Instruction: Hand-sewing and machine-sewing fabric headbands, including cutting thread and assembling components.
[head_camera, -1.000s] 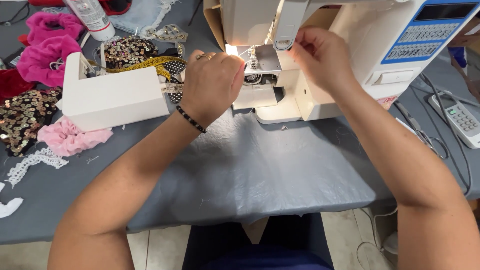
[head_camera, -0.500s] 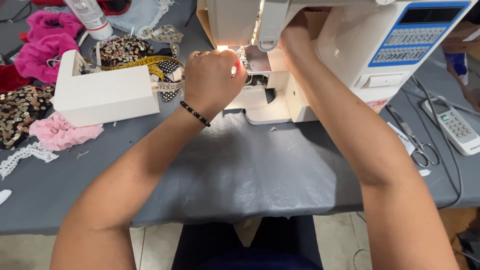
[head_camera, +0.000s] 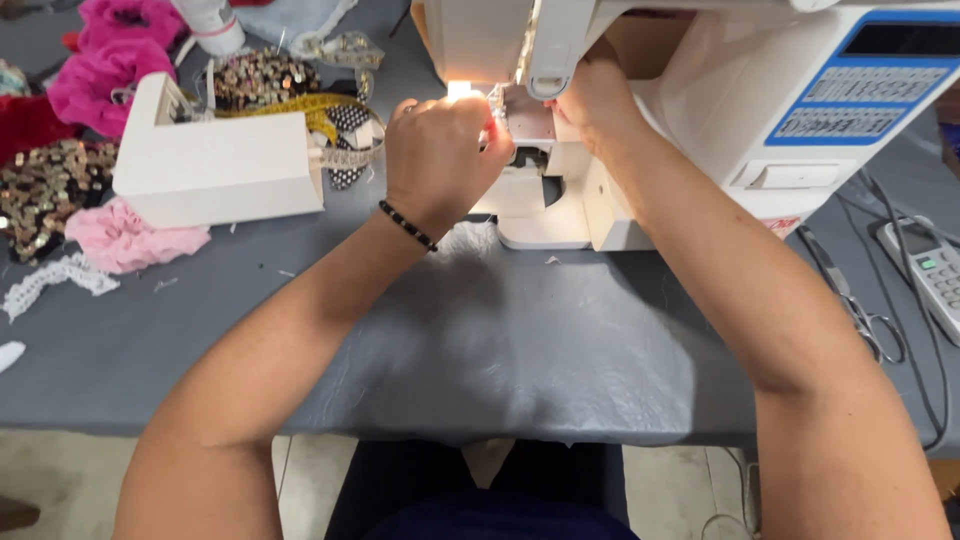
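Note:
A white sewing machine (head_camera: 740, 110) with a blue control panel stands at the back of the grey table (head_camera: 500, 340), its work lamp lit. My left hand (head_camera: 440, 150), with a dark bead bracelet at the wrist, is curled into a fist right at the needle and presser foot (head_camera: 520, 135), fingertips pinched together against them. What they pinch is too small to see. My right hand (head_camera: 597, 100) reaches in from the right, behind the needle. Its fingers are hidden under the machine head.
A white box-shaped machine part (head_camera: 215, 170) lies left of my left hand. Behind it lie a yellow measuring tape (head_camera: 290, 105), sequinned cloth (head_camera: 45, 190), and pink (head_camera: 125, 240) and magenta fabric (head_camera: 105, 60). Scissors (head_camera: 865, 315), a grey keypad device (head_camera: 930, 265) and cables sit at the right.
Both hands have closed in on the needle area. My right hand has slid further under the machine head, and my left hand has moved right, up to the needle.

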